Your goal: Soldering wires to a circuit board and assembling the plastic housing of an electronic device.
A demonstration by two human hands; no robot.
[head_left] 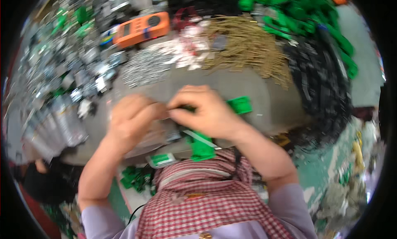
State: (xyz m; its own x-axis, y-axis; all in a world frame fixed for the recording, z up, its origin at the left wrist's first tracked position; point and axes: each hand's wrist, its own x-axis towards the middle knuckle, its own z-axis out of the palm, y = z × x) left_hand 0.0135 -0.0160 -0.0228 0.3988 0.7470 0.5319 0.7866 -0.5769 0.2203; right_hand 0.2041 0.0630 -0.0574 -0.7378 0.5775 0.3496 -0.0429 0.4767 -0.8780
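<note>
My left hand (133, 117) and my right hand (204, 108) meet over the near middle of the table. Both are closed, fingertips pinched together and almost touching. Motion blurs the small thing at the fingertips, so I cannot make out what they hold. Under my left hand lies a clear plastic sheet or bag (151, 140). A green plastic part (202, 150) with a pale strip across it sits below my right wrist, at the table's near edge. Beyond that wrist lies another green plastic piece (240, 105).
An orange meter-like device (142, 30) stands among metal parts at the far left. Heaps of silvery pins (147, 67), brass-coloured rods (248, 44), green parts (297, 11) and black cables (322, 81) ring the work area. Clear bags (58, 123) lie at left.
</note>
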